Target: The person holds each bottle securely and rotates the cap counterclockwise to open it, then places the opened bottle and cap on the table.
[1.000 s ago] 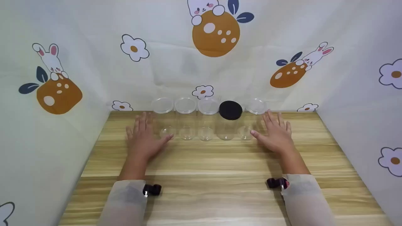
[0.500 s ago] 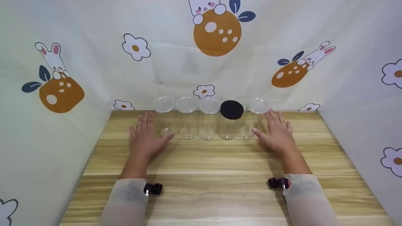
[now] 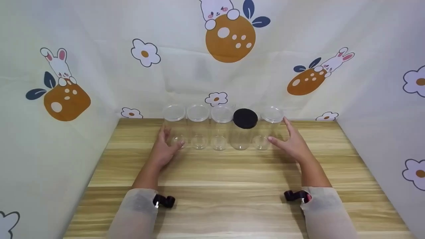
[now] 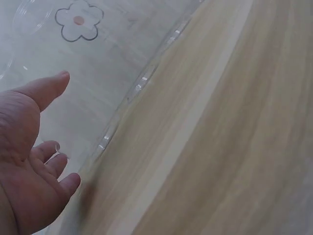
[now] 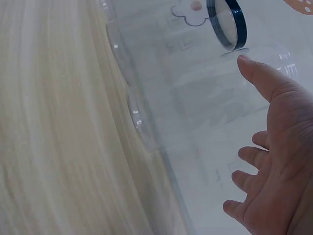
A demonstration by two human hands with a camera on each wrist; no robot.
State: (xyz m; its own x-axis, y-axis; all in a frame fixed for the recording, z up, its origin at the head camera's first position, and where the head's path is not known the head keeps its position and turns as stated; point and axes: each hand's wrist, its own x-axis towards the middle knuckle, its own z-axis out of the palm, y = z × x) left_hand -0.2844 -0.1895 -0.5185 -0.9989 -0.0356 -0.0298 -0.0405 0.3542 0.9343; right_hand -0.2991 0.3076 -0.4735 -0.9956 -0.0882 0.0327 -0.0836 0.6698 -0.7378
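Several clear jars stand upright in a row at the back of the table. Four have clear tops, among them the leftmost jar (image 3: 175,127) and the rightmost jar (image 3: 269,129); a black lid (image 3: 245,118) tops the jar second from the right. My left hand (image 3: 163,149) is at the outer side of the leftmost jar, thumb in front of it. Beside the rightmost jar is my right hand (image 3: 294,142), its thumb extended toward the jar's front. Both wrist views show spread thumbs and loosely bent fingers; whether either hand touches its jar is unclear.
The wood-grain table (image 3: 229,199) runs back to a cream cloth backdrop (image 3: 186,76) printed with rabbits, oranges and flowers, right behind the jars. Cloth also rises along both sides. A small black camera (image 3: 164,201) sticks out from each sleeve cuff.
My left hand has moved right and closer to the leftmost jar, its fingers now drawn together beside it. My right hand's fingers have drawn together too. The jars keep their places.
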